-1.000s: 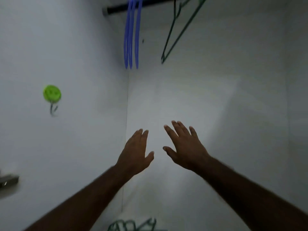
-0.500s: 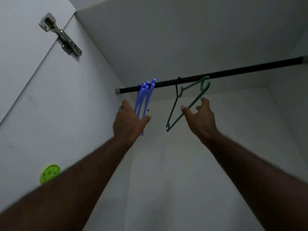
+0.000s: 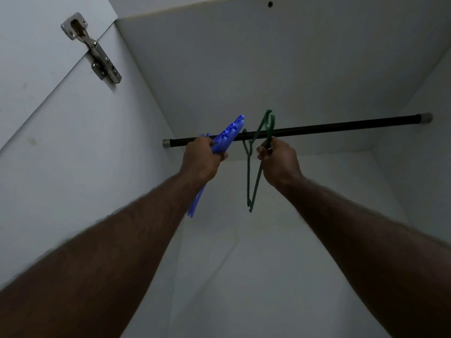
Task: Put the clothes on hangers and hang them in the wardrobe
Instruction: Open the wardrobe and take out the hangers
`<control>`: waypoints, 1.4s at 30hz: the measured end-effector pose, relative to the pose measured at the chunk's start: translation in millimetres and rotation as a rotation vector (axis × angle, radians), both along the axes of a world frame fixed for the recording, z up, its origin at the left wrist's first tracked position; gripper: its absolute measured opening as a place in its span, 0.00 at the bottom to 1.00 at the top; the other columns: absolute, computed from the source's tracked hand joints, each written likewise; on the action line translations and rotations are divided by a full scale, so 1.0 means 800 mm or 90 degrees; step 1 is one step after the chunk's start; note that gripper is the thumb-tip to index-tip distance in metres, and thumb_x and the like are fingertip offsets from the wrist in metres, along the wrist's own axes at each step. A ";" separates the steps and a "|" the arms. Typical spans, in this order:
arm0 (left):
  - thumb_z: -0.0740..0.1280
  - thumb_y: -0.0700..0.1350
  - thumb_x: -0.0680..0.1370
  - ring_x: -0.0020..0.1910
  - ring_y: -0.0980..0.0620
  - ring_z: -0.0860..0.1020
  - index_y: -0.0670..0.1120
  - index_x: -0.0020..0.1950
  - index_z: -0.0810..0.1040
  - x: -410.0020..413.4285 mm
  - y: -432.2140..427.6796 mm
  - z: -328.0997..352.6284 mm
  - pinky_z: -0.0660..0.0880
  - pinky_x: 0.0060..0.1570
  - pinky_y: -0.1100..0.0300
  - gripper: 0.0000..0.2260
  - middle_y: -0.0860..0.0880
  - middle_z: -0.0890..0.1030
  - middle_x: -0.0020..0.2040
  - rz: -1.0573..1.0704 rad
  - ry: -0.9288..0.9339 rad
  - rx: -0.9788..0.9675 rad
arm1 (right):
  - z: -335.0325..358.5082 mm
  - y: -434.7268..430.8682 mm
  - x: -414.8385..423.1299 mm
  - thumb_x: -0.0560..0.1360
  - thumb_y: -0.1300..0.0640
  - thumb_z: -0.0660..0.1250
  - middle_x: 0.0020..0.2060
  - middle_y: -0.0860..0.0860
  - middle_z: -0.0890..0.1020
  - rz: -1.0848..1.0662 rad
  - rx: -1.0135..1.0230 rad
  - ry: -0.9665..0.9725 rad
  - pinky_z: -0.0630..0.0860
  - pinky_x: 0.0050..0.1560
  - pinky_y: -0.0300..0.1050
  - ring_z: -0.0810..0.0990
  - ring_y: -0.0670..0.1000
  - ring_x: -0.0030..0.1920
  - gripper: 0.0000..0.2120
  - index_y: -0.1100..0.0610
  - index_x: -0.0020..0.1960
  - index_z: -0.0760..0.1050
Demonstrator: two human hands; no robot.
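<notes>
A black rail (image 3: 341, 125) runs across the top of the white wardrobe. My left hand (image 3: 201, 158) grips a bunch of blue plastic hangers (image 3: 228, 135), whose hooks tilt up in front of the rail's left end; their lower ends (image 3: 195, 204) stick out below my wrist. My right hand (image 3: 279, 159) holds the neck of a green hanger (image 3: 255, 167), its hook raised above the rail. Whether another green hook stays on the rail I cannot tell. No clothes are in view.
The wardrobe's white left side wall (image 3: 97, 167), back wall (image 3: 280, 240) and ceiling (image 3: 268, 57) close in around my arms. A metal door hinge (image 3: 97, 52) sits on the upper left, where the door meets the side wall.
Both hands rose from low in the wardrobe to the rail. The left hand closed on the blue hangers and tipped them, the right closed on the green hanger and lifted its hook.
</notes>
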State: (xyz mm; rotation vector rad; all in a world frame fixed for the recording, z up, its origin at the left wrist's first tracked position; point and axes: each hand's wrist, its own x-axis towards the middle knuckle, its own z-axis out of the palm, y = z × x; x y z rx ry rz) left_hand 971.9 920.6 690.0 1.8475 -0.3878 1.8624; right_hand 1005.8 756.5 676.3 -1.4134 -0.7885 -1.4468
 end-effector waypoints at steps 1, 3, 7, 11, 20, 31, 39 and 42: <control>0.74 0.47 0.74 0.43 0.46 0.79 0.39 0.55 0.79 0.004 0.000 0.002 0.72 0.39 0.60 0.15 0.43 0.81 0.46 -0.014 0.021 -0.003 | 0.001 0.002 0.000 0.81 0.59 0.61 0.45 0.54 0.81 -0.005 -0.004 -0.004 0.78 0.50 0.50 0.80 0.54 0.48 0.06 0.55 0.48 0.74; 0.74 0.46 0.74 0.42 0.48 0.77 0.37 0.52 0.78 0.011 -0.002 0.003 0.70 0.37 0.61 0.14 0.44 0.78 0.44 -0.024 0.060 0.006 | 0.002 0.008 0.000 0.81 0.59 0.61 0.46 0.53 0.81 -0.008 -0.013 -0.007 0.79 0.51 0.52 0.80 0.53 0.49 0.05 0.55 0.48 0.74; 0.68 0.37 0.78 0.44 0.52 0.77 0.39 0.56 0.78 0.027 -0.008 0.003 0.75 0.39 0.61 0.08 0.45 0.80 0.49 -0.033 0.056 0.067 | -0.001 0.028 0.000 0.82 0.59 0.61 0.49 0.53 0.80 0.017 -0.051 0.001 0.78 0.51 0.47 0.79 0.51 0.49 0.07 0.59 0.56 0.76; 0.66 0.35 0.78 0.44 0.54 0.78 0.39 0.57 0.79 0.027 -0.007 0.006 0.73 0.41 0.66 0.08 0.46 0.80 0.49 -0.022 0.002 0.117 | 0.000 0.038 0.003 0.82 0.60 0.61 0.50 0.54 0.80 0.053 -0.067 -0.010 0.80 0.55 0.53 0.80 0.52 0.50 0.06 0.57 0.55 0.76; 0.66 0.41 0.80 0.49 0.45 0.83 0.43 0.51 0.78 -0.019 -0.004 0.074 0.81 0.52 0.48 0.02 0.43 0.83 0.48 -0.319 0.082 0.115 | 0.041 0.037 -0.005 0.80 0.61 0.62 0.51 0.60 0.82 -0.030 -0.160 0.024 0.79 0.55 0.59 0.81 0.60 0.52 0.09 0.62 0.56 0.77; 0.68 0.37 0.78 0.53 0.44 0.82 0.45 0.46 0.77 0.051 0.019 -0.016 0.79 0.54 0.47 0.04 0.39 0.82 0.51 -0.442 0.108 0.033 | -0.026 0.002 0.059 0.82 0.63 0.61 0.38 0.49 0.78 -0.138 -0.291 0.193 0.83 0.47 0.52 0.80 0.46 0.36 0.07 0.66 0.55 0.75; 0.62 0.37 0.81 0.42 0.50 0.82 0.46 0.46 0.73 0.001 -0.004 0.048 0.81 0.47 0.55 0.06 0.47 0.80 0.41 -0.382 -0.033 0.113 | -0.037 -0.018 0.059 0.81 0.59 0.60 0.48 0.59 0.82 -0.301 -0.301 0.077 0.78 0.53 0.59 0.81 0.59 0.50 0.09 0.63 0.54 0.77; 0.62 0.39 0.81 0.43 0.50 0.83 0.45 0.49 0.74 -0.008 -0.014 0.065 0.81 0.45 0.57 0.03 0.46 0.80 0.42 -0.363 -0.002 0.118 | -0.032 -0.025 0.047 0.81 0.58 0.61 0.48 0.59 0.82 -0.318 -0.293 0.052 0.78 0.53 0.60 0.81 0.58 0.50 0.09 0.63 0.55 0.77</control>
